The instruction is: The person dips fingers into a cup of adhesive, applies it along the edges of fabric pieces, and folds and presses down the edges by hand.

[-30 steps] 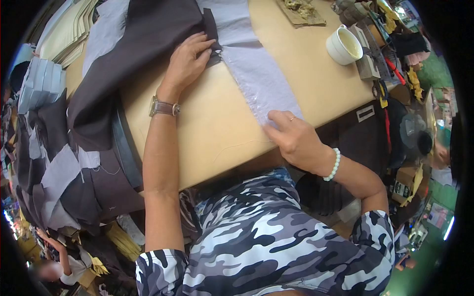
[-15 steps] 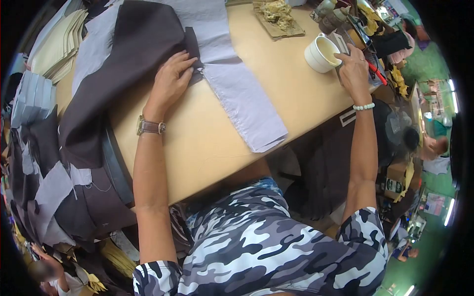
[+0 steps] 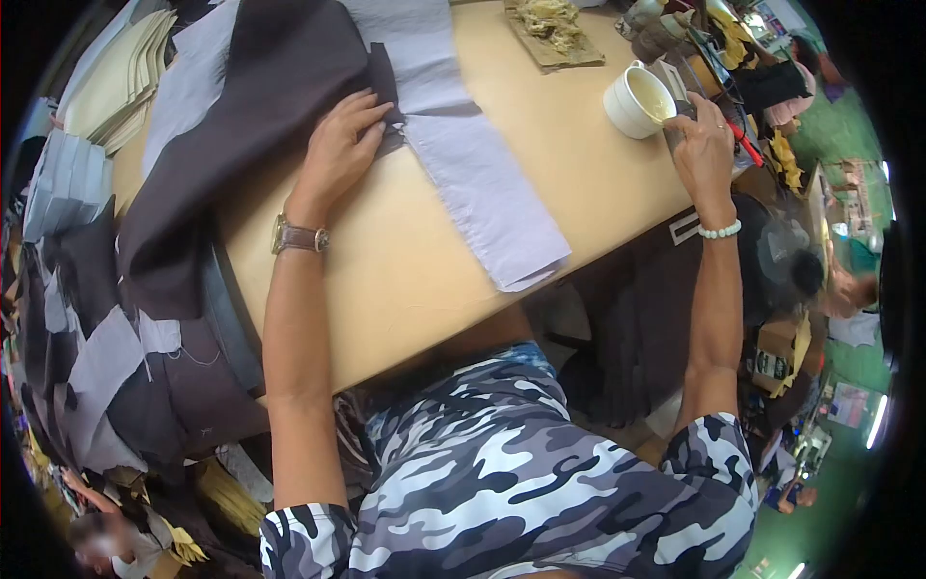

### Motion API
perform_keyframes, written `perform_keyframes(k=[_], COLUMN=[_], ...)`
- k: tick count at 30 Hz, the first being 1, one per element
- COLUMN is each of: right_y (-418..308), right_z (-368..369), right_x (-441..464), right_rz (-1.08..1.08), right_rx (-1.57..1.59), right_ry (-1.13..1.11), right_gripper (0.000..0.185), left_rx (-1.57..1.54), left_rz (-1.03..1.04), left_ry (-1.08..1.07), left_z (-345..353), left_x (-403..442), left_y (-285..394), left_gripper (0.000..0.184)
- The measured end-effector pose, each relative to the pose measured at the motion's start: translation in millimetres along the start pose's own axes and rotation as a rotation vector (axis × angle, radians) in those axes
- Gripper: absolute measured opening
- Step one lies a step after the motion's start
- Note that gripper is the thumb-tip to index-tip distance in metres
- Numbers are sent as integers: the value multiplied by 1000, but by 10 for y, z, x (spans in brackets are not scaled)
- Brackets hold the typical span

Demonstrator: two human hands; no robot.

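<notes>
My left hand (image 3: pixel 345 145) lies on dark brown-grey fabric (image 3: pixel 260 87), its fingers stretched over the edge beside a small folded strip. A pale lavender cloth piece (image 3: pixel 482 193) lies just right of those fingertips and runs down to the table's front edge. At the right, my right hand (image 3: pixel 706 159) is beside a white cup (image 3: pixel 627 108) that holds a pale yellowish substance. Its thumb and forefinger are curled together near the cup's rim, around something dark that I cannot make out.
A brown board with yellowish crumpled matter (image 3: pixel 555 34) lies at the table's back. Bottles (image 3: pixel 661 34) and a red-handled tool (image 3: pixel 745 145) are at the right edge. Stacked cream sheets (image 3: pixel 121 82), pale folded bundles (image 3: pixel 68 183) and dark cloth are at left. Other people appear at the margins.
My right hand's fingers have drawn from stretched toward the cup into a closed curl by its rim. My left hand stays on the dark fabric. The view has shifted slightly.
</notes>
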State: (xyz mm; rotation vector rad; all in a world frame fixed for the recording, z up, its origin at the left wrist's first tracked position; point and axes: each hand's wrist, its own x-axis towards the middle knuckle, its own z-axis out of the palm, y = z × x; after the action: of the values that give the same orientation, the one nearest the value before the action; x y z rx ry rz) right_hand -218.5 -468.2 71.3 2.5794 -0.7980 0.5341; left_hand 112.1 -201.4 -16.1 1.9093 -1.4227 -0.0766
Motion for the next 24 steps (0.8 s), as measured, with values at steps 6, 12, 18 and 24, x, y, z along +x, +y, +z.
perform_keyframes(k=[6, 12, 18, 24], right_y=[-1095, -1695, -1799, -1846], right_z=[-479, -163, -10, 51], right_x=[11, -145, -156, -147], right_rz=[-137, -361, -340, -310], right_rx=[894, 1294, 1195, 1194], right_ry=[-175, -541, -382, -346], right_gripper=[32, 39, 39, 38], left_rx=[-4, -24, 18, 13], left_rz=[-13, -31, 10, 7], left_ry=[-32, -21, -23, 30], left_z=[-13, -23, -16, 3], left_x=[3, 1, 16, 12], left_y=[10, 41, 12, 15], left_gripper=[31, 30, 31, 28])
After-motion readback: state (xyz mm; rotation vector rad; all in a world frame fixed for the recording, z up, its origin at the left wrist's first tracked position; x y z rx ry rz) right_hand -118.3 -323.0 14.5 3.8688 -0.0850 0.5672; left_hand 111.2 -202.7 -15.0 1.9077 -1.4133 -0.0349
